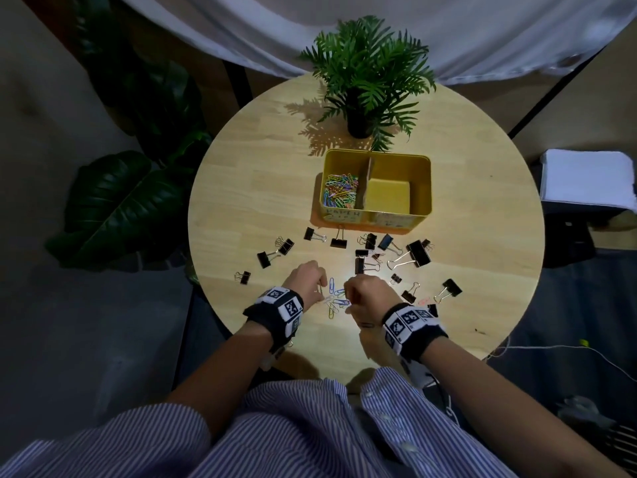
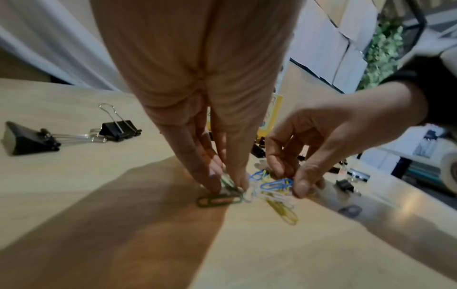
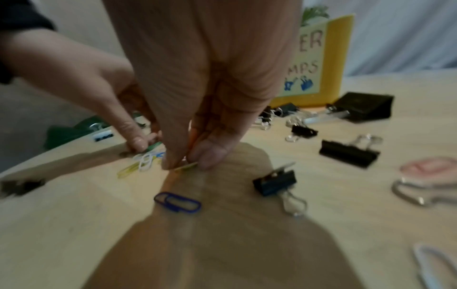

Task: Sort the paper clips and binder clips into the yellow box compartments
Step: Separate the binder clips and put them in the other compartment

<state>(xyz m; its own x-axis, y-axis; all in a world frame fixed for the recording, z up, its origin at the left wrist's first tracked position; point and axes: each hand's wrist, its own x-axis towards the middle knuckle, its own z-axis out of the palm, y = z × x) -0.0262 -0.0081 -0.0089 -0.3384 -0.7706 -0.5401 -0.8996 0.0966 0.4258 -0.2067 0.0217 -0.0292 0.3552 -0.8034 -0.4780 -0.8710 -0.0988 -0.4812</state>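
Observation:
A yellow box stands mid-table; its left compartment holds coloured paper clips, while the right compartment shows only its yellow floor. Black binder clips lie scattered in front of it. Between my hands lies a small heap of paper clips. My left hand pinches a green paper clip at the heap's left side. My right hand pinches a yellow-green paper clip off the table at the heap's right. A blue paper clip lies loose near the right hand.
A potted fern stands behind the box. The round wooden table has bare wood on its left half. A pink paper clip and more binder clips lie to the right of my right hand. Large dark leaves sit beside the table's left edge.

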